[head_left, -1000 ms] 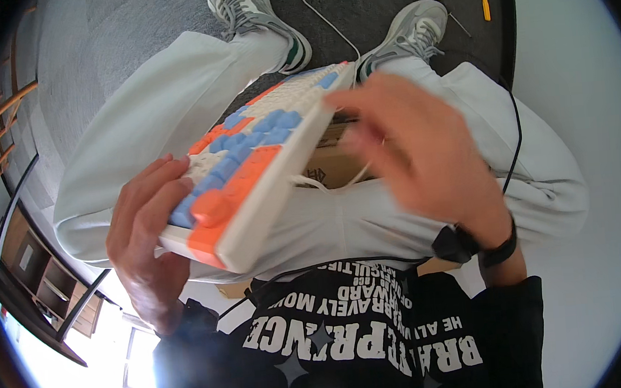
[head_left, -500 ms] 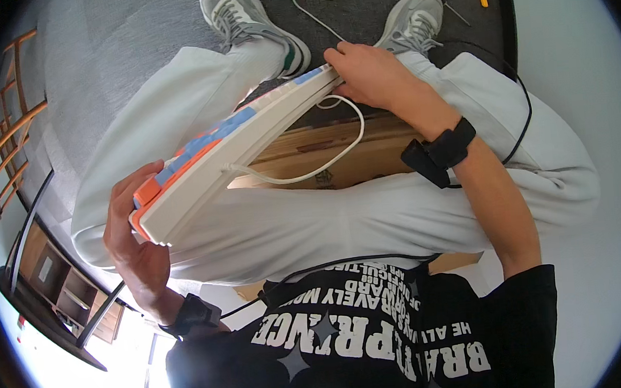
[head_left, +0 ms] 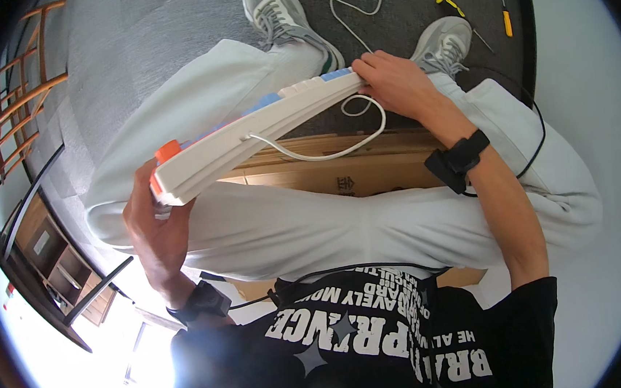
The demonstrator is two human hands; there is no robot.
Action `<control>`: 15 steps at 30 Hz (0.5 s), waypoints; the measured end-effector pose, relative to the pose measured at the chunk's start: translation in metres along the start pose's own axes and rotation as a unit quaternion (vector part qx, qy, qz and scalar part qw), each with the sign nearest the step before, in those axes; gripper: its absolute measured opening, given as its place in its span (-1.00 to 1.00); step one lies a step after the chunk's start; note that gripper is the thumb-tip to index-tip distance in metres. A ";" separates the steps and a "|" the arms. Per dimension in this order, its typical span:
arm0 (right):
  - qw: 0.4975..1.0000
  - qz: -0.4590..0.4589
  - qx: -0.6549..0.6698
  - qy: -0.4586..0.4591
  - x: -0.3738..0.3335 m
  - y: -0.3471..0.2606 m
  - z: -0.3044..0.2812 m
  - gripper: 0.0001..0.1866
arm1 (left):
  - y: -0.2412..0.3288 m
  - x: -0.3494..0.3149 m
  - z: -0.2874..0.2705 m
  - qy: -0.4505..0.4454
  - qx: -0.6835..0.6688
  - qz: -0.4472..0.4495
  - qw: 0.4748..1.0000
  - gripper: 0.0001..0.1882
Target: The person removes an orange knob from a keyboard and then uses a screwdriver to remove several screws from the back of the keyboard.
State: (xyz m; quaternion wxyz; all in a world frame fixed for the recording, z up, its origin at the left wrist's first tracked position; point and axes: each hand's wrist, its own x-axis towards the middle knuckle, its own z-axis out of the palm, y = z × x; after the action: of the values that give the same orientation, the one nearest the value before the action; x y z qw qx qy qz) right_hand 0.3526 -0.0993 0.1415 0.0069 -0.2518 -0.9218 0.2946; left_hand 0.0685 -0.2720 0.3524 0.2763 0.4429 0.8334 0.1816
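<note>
Between my hands a white keyboard (head_left: 227, 148) with blue, white and orange keys is tilted on edge, its back side toward me. My left hand (head_left: 158, 224) grips its left end by the orange keys. At the far right end, the fingers of my right hand (head_left: 395, 85) are closed round the corner. A white cable (head_left: 322, 156) leaves the keyboard's back edge and loops down under it toward my right hand. Most of the key faces are turned away from view.
A cardboard box (head_left: 302, 176) lies between my legs beneath the keyboard. More white cable (head_left: 343, 5) curls on the dark mat. Beyond my right shoe lie a yellow-and-black tool (head_left: 449, 4) and a yellow-handled screwdriver (head_left: 507, 22). Wooden chairs (head_left: 25, 92) stand at the left.
The keyboard has tipped, its left end rising, so it lies more level across the view and shows fewer key faces. Both hands keep their hold. The whole view has shifted slightly.
</note>
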 end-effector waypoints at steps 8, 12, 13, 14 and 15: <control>1.000 0.003 0.025 0.005 -0.002 -0.006 -0.008 -0.73 | 0.008 0.006 -0.005 -0.046 0.004 0.099 0.994 -0.34; 1.000 0.013 0.027 -0.006 -0.002 -0.005 -0.007 -0.73 | 0.022 0.006 -0.006 -0.072 -0.066 0.121 0.988 -0.15; 1.000 0.014 0.028 -0.005 -0.002 -0.005 -0.008 -0.73 | 0.024 0.007 -0.006 -0.079 -0.088 0.151 0.982 -0.14; 1.000 0.012 0.027 -0.006 -0.002 -0.005 -0.009 -0.73 | 0.020 0.009 -0.005 -0.083 -0.065 0.195 0.975 -0.12; 1.000 0.015 0.025 -0.008 -0.002 -0.005 -0.010 -0.73 | 0.022 0.011 -0.004 -0.082 -0.065 0.195 0.975 -0.12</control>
State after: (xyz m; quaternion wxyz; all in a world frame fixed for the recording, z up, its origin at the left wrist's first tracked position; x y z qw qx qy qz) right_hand 0.3534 -0.0983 0.1530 0.0008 -0.2631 -0.9104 0.3193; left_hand 0.0749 -0.2509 0.3642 0.3310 0.5913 0.6919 0.2492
